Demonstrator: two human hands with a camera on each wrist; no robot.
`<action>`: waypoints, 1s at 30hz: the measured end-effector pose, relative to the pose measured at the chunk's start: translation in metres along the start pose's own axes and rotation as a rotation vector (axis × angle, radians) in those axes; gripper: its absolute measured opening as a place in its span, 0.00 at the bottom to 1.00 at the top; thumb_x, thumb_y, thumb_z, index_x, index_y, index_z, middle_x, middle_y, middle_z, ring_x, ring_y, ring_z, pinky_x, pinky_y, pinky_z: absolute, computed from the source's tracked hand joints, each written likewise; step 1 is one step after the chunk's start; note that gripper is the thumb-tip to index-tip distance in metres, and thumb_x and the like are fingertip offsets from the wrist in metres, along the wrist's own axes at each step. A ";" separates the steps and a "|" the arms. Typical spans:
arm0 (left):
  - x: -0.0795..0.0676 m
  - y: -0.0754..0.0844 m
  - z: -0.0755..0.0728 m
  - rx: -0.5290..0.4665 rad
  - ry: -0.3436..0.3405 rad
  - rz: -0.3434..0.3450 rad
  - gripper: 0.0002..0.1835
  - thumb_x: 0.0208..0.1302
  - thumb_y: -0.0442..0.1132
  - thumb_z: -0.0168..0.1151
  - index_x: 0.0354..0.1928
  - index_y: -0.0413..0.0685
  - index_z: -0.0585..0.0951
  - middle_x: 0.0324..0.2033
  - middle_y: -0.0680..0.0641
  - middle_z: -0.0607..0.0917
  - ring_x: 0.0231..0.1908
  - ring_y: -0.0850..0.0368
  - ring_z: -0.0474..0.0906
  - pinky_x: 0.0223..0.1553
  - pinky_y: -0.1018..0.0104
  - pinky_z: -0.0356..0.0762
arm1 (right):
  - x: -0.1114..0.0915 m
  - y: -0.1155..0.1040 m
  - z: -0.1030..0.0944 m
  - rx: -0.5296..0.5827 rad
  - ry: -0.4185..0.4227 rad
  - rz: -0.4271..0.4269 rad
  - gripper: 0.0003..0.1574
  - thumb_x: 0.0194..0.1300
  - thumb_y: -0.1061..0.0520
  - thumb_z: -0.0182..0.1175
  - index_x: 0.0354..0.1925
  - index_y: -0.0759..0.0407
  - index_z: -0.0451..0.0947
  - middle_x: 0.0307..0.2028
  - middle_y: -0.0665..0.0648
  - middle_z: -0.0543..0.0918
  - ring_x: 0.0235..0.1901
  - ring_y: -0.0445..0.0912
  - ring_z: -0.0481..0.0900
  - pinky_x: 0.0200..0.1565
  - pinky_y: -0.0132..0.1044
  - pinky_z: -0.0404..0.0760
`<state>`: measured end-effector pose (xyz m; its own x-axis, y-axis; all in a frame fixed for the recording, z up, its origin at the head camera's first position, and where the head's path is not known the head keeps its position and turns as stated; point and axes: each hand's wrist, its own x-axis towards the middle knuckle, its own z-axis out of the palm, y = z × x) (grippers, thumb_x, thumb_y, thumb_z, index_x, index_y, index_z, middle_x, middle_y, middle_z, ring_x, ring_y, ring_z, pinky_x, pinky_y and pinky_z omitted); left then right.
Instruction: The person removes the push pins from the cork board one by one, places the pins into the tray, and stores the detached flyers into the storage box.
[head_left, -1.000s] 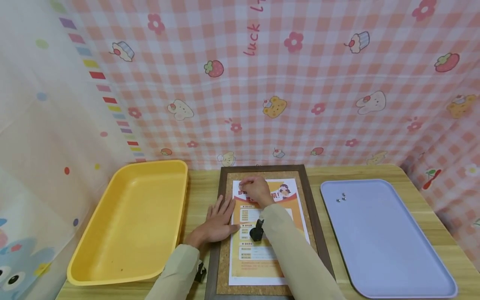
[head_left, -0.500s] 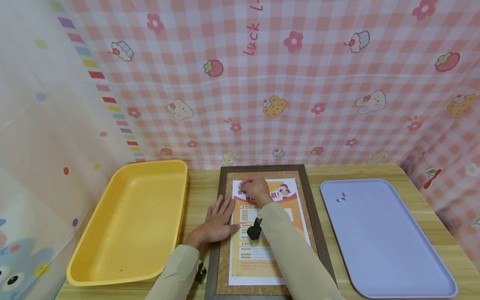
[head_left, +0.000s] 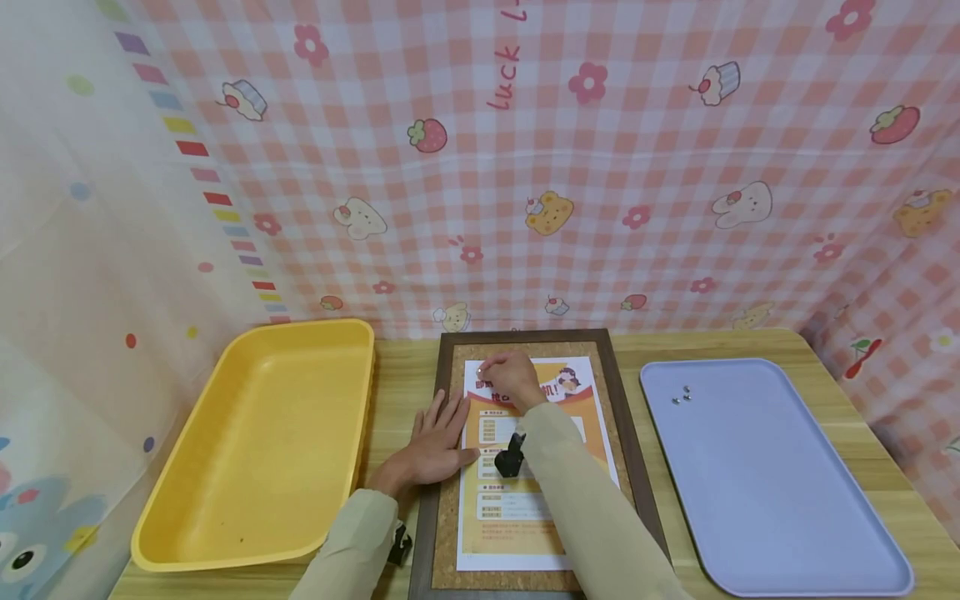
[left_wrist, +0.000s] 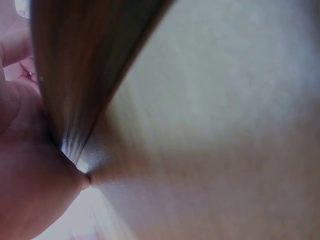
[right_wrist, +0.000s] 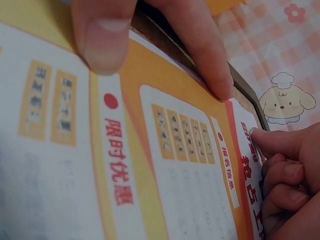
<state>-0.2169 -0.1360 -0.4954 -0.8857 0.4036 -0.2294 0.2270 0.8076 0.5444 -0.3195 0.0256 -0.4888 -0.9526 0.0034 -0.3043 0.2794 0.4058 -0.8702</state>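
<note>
Fixtures by surface finish. Centre: rough, granular cork board (head_left: 502, 580) in a dark wood-look frame (head_left: 525, 337), under a smooth printed paper sheet (head_left: 517, 546). 9 o'clock: smooth, faintly glossy yellow plastic tray (head_left: 277, 442). 3 o'clock: matt lavender tray (head_left: 780, 475), apparently plastic, with shiny metallic studs (head_left: 687, 397). 12 o'clock: softly creased cloth backdrop (head_left: 600, 167).

The wood-grained table (head_left: 408, 367) carries a yellow tub (head_left: 262, 450), framed corkboard (head_left: 447, 525) and lavender tray (head_left: 780, 492).

The long sleeves (head_left: 600, 517) are pale beige, the wrist-worn devices (head_left: 509, 463) black.
</note>
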 end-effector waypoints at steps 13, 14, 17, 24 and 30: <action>0.001 -0.001 0.000 -0.009 0.001 0.010 0.44 0.70 0.50 0.52 0.79 0.42 0.44 0.79 0.43 0.38 0.76 0.45 0.22 0.71 0.37 0.24 | 0.000 0.000 -0.001 -0.019 -0.003 -0.011 0.05 0.61 0.59 0.67 0.30 0.55 0.89 0.36 0.53 0.85 0.37 0.46 0.77 0.36 0.34 0.70; 0.000 -0.001 0.000 -0.009 0.000 0.009 0.44 0.70 0.51 0.51 0.79 0.42 0.43 0.79 0.43 0.38 0.76 0.45 0.22 0.71 0.38 0.23 | 0.000 0.000 -0.001 -0.022 -0.002 -0.011 0.05 0.61 0.59 0.67 0.30 0.55 0.89 0.36 0.53 0.85 0.36 0.46 0.77 0.35 0.34 0.70; 0.000 -0.001 0.000 -0.014 0.003 0.011 0.44 0.70 0.50 0.51 0.79 0.42 0.43 0.79 0.43 0.38 0.76 0.45 0.21 0.71 0.38 0.23 | 0.000 -0.001 -0.001 -0.028 0.000 -0.014 0.05 0.61 0.58 0.67 0.30 0.55 0.89 0.36 0.53 0.85 0.36 0.46 0.77 0.34 0.34 0.70; 0.003 -0.004 0.003 -0.011 0.004 -0.004 0.45 0.69 0.51 0.52 0.79 0.43 0.43 0.79 0.44 0.38 0.76 0.46 0.21 0.71 0.38 0.23 | 0.001 0.000 0.000 -0.022 0.001 0.000 0.06 0.62 0.59 0.67 0.30 0.55 0.89 0.37 0.53 0.85 0.38 0.46 0.76 0.39 0.35 0.70; 0.008 -0.011 0.009 0.000 0.002 -0.025 0.46 0.69 0.55 0.52 0.80 0.48 0.43 0.79 0.48 0.37 0.76 0.49 0.20 0.72 0.39 0.24 | 0.001 0.002 0.000 -0.014 0.001 -0.009 0.06 0.62 0.59 0.66 0.30 0.56 0.89 0.39 0.54 0.85 0.41 0.48 0.76 0.44 0.38 0.71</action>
<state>-0.2233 -0.1379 -0.5104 -0.8919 0.3827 -0.2411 0.2052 0.8173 0.5385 -0.3195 0.0262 -0.4904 -0.9550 0.0004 -0.2965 0.2695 0.4187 -0.8672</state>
